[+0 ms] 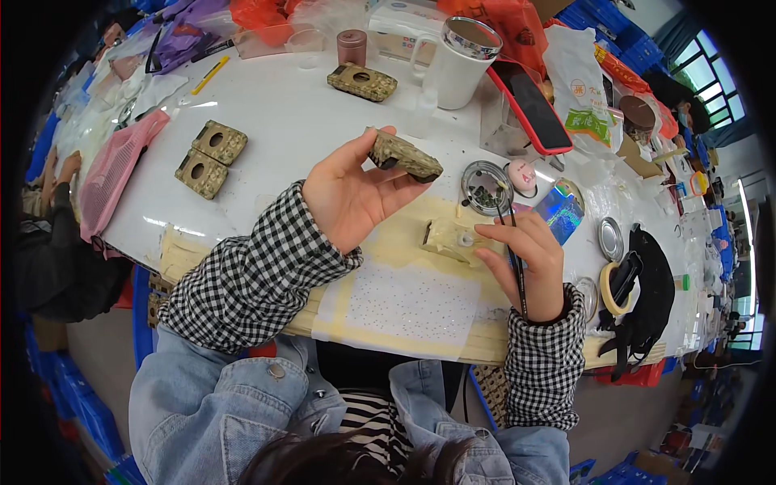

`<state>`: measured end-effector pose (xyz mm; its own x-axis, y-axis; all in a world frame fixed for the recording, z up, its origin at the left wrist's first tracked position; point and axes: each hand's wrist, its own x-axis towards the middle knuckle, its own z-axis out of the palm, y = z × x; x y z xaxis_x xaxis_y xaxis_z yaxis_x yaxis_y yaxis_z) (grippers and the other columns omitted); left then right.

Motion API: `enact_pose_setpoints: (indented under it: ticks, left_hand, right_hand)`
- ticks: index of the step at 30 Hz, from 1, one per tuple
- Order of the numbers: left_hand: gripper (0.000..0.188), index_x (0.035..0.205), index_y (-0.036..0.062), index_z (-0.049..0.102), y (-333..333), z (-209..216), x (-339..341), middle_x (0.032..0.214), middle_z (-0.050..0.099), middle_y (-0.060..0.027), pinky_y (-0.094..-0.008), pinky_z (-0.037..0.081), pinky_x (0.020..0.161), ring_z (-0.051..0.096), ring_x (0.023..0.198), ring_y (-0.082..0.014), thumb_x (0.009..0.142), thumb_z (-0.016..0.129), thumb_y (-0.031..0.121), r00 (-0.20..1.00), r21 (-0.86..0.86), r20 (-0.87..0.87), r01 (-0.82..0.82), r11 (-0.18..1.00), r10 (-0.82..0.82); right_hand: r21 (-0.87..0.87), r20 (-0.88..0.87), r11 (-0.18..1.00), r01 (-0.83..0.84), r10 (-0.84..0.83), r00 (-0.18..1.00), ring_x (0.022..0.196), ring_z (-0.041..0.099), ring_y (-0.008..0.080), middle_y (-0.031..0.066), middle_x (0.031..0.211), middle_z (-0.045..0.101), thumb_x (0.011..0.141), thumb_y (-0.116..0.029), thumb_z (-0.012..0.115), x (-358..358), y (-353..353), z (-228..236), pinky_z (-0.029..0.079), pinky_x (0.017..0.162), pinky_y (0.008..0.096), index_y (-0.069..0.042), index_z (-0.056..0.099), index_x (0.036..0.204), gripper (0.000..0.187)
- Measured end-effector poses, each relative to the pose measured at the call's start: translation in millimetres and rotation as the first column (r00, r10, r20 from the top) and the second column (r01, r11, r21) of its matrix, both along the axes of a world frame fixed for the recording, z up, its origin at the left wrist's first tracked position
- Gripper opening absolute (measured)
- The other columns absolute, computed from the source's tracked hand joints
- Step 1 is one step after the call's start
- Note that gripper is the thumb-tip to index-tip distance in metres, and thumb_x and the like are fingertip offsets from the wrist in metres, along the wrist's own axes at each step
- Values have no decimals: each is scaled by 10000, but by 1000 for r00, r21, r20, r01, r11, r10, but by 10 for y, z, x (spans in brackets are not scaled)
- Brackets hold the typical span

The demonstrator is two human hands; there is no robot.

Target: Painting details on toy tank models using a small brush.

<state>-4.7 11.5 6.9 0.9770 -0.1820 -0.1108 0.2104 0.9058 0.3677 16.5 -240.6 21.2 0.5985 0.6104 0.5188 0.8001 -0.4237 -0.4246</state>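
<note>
My left hand point(349, 192) is raised over the table, closed around a camouflage-patterned casing point(404, 155) that is tilted with its edge facing me. My right hand point(529, 263) holds slim black tweezers point(518, 267) across the palm, their thin ends pointing away from me. Its thumb and forefinger are apart beside a tape-wrapped block point(440, 240) with a small whitish piece on top; whether they touch it I cannot tell. A white sheet with rows of tiny dots point(408, 303) lies in front. Beyond the block is a round dish point(477, 171) with dark bits in it.
More camouflage casings point(212, 145) lie at the left, and another one point(368, 74) farther back. A white mug point(459, 69) and a red-cased phone point(533, 113) stand behind. At right are a tape roll point(608, 283) and a black pouch point(653, 283). Another person's hand point(69, 166) shows far left.
</note>
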Motion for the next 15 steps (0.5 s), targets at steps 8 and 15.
enact_pose_setpoints:
  ticks: [8, 15]
  left_hand:
    - [414, 1279, 13, 417, -40, 3, -32, 1251, 502, -190, -419, 458, 1014, 462, 1244, -305, 1007, 366, 321, 999, 151, 34, 32, 988, -37]
    - [446, 1352, 45, 345, -88, 32, -112, 1328, 437, -211, -414, 455, 1009, 456, 1253, -290, 1006, 361, 326, 986, 219, 81, 127, 967, -148]
  right_hand:
    - [36, -9, 999, 23, -23, 1000, 743, 584, 258, 107, 790, 622, 671, 10, 744, -28, 48, -35, 457, 665, 327, -22, 662, 852, 201]
    - [307, -15, 944, 122, -123, 992, 818, 596, 248, 123, 823, 624, 753, 39, 682, -206, -16, 274, 461, 756, 318, 12, 637, 895, 151]
